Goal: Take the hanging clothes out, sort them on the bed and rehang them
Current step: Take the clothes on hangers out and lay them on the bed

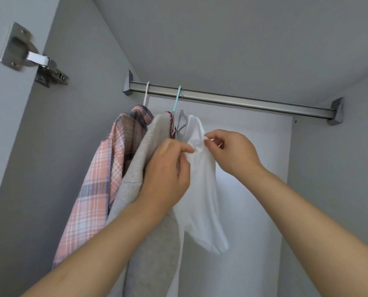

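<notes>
Up by the rail (232,99), the white top (202,189) hangs on the right of the gray sweater (135,168). Both the left hand (168,170) and right hand (232,151) pinch its shoulder cloth. Smooth it gently so it sits straight and cannot slip off its hanger.

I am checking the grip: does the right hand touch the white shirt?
Touching. In the head view, the right hand pinches a fold of the white shirt between thumb and fingertips.

Pink plaid shirt (97,185), grey sweater (135,168), white top (202,200), teal hanger (177,99)
</notes>
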